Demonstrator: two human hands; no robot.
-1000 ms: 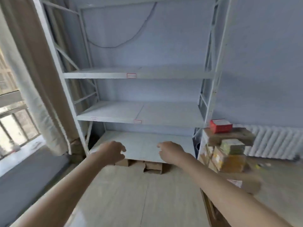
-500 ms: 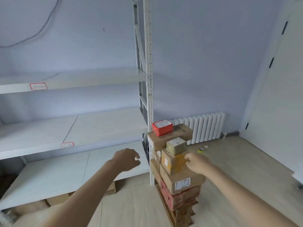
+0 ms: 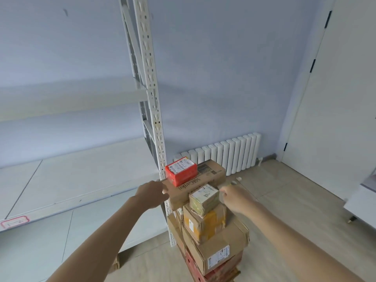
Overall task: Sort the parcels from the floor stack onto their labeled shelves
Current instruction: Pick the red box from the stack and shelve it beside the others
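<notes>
Cardboard parcels make a tall, uneven floor stack (image 3: 211,237) just beside the white shelving upright (image 3: 150,94). A long brown carton (image 3: 195,183) lies across the top with a red box (image 3: 181,173) loose on it and a small taped parcel (image 3: 204,199) in front on a yellow-taped box (image 3: 203,222).

The left hand (image 3: 152,195) touches the carton's left end, fingers curled at its corner. The right hand (image 3: 234,197) is at the small parcel's right side, fingers bent toward it; a firm hold cannot be confirmed for either.

Lifting or tilting the carton would likely slide the red box off. Bumping the small parcel could tip it, and any sideways pull may topple the leaning tower. The shelves (image 3: 61,180) carry no parcels; a red-edged label (image 3: 15,221) marks one.
</notes>
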